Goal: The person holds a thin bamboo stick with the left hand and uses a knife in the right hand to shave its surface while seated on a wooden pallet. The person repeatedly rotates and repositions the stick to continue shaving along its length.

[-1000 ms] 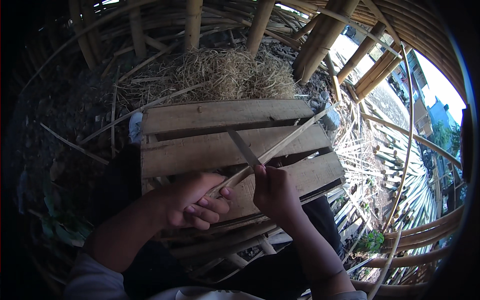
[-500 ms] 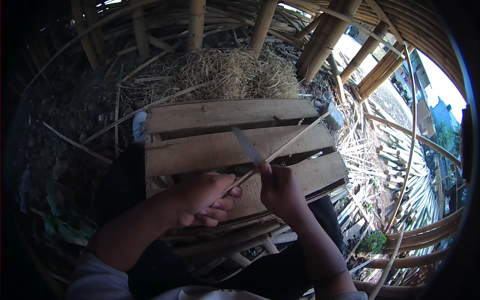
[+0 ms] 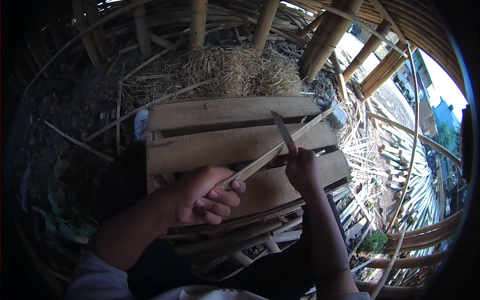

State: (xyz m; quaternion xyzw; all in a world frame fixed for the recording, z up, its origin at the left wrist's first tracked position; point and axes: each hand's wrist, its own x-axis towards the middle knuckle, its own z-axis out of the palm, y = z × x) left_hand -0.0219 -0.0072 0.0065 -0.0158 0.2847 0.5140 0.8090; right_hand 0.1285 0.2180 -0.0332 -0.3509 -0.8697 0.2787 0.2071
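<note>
A long, thin bamboo strip slants up and to the right over a slatted wooden bench. My left hand is closed around its lower end, fingers curled and thumb on top. My right hand grips a knife; the handle is hidden in the fist. Its blade points up and to the left and crosses the strip, close to or touching it. Beyond the blade, the strip's far end reaches past the bench's right edge.
Under my hands is the plank bench, with gaps between its boards. Behind it lies a heap of shavings, with upright bamboo posts farther back. Cut bamboo poles and loose strips cover the ground at right. A leafy plant grows there.
My right hand and the knife have moved up and to the right along the strip, away from my left hand. The strip has turned to show a broader face.
</note>
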